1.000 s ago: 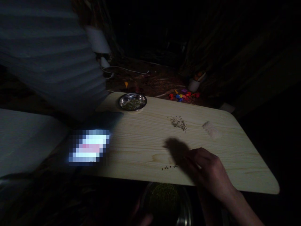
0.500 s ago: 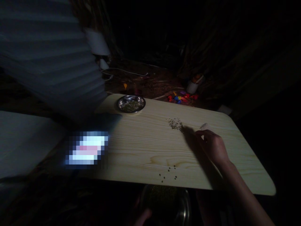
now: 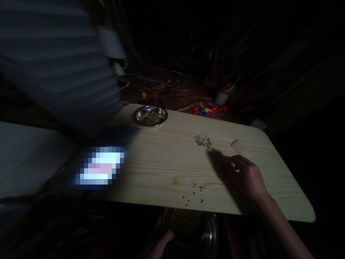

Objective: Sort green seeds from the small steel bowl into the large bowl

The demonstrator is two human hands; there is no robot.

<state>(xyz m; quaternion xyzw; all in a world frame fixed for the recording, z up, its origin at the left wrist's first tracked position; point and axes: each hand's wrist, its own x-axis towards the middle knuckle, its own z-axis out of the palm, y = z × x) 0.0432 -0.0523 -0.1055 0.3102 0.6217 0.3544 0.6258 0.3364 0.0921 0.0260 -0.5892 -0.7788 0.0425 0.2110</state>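
Note:
My right hand [image 3: 248, 178] hovers over the right part of the wooden table [image 3: 156, 162], fingers pinched together and pointing left. Whatever lies between the fingertips is too small and dark to make out. Just left of them is a loose patch of small dark seeds [image 3: 203, 141], and several single seeds [image 3: 201, 194] lie near the front edge. Below that edge, in shadow, my left hand [image 3: 163, 242] grips the side of a metal bowl [image 3: 212, 233] holding a greenish heap. A speckled pale strip [image 3: 238, 146] lies beyond my right hand.
A shiny steel dish [image 3: 164, 117] with greenish bits stands at the far left of the table. A lit, blurred-out screen [image 3: 101, 165] glows at the left. Colourful small pieces [image 3: 210, 109] and a white pot [image 3: 221, 97] are on the floor behind.
My right hand has drawn back slightly toward me and right, uncovering more of the pale strip. The seed patch looks a little more spread out. My left hand stays at the bowl.

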